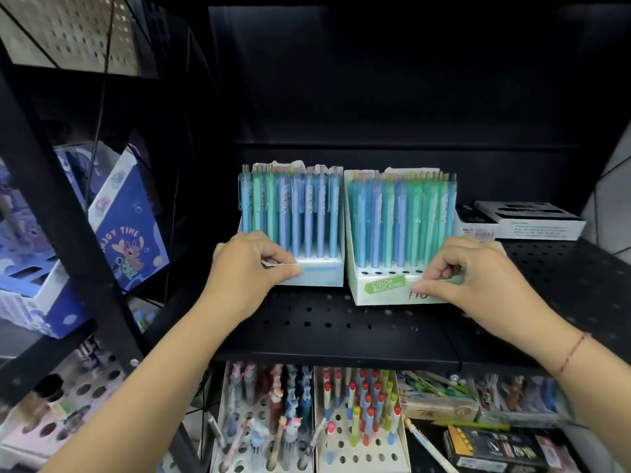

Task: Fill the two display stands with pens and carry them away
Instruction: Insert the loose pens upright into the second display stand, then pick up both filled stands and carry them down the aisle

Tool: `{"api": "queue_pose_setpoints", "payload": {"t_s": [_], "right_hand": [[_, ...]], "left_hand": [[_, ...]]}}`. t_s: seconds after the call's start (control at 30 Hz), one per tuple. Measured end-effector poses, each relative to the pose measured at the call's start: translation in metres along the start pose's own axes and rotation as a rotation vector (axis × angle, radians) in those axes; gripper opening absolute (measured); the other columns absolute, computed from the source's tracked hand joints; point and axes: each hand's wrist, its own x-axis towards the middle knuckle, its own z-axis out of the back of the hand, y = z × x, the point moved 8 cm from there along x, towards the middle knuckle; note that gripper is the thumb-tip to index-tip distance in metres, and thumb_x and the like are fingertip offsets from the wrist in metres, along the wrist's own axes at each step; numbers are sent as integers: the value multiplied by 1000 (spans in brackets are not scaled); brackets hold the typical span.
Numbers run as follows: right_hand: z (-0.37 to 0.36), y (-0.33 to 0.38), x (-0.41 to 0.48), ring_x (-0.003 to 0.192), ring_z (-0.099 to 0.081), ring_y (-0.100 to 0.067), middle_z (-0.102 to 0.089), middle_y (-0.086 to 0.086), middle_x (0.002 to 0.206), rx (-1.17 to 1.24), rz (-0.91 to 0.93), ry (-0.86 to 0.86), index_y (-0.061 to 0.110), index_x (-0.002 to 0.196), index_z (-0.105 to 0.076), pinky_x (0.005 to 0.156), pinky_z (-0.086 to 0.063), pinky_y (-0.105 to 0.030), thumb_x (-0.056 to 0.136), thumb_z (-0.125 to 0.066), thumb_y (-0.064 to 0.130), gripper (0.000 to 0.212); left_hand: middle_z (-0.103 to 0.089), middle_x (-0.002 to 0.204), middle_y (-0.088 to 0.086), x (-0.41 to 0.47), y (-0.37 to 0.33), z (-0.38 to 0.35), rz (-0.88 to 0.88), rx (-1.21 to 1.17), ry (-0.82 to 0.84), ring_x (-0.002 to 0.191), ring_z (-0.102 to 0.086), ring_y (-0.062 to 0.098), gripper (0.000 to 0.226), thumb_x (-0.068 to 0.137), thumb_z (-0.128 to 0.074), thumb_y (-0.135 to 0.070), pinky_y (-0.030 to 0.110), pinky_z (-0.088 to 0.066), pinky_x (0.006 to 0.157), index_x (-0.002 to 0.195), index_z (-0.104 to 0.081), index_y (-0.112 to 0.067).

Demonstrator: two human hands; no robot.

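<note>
Two white cardboard display stands sit side by side on a black perforated shelf [341, 322]. The left stand [324, 276] is packed with upright blue and green pens [290, 213]. The right stand [375, 291], labelled "COLOR BLOCKING", also holds many pens [403, 220], with an empty row of holes along its front. My left hand [246, 268] grips the front left corner of the left stand, thumb on its front face. My right hand [478, 278] pinches the front right edge of the right stand.
A black-and-white flat box [522, 220] lies right of the stands. A blue cartoon-printed box [126, 230] leans behind a black shelf post [68, 213] on the left. Below the shelf are racks of novelty pens [276, 414], red-capped pens [362, 404] and small boxes [488, 442].
</note>
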Motion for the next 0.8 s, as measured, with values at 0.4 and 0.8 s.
{"api": "queue_pose_setpoints", "payload": {"t_s": [0.4,0.8], "right_hand": [[25,2,-62,82,-49,-5,-55,9,69,-40,12,-33,30,61,-60,92,-25,-27,66,-72,47,21],[51,-16,-108,93,-49,-3,-51,16,98,71,-152,-198,34,100,-58,104,-31,-40,75,-75,37,30]], "left_hand": [[-60,75,-11,-82,-45,-8,-93,36,-79,85,-48,2,24,74,-79,-31,45,-40,89,65,-61,-43],[-44,101,-11,-120,-59,-12,-102,183,-271,101,-40,10,28,72,-80,-32,26,-18,86,97,-68,-27]]}}
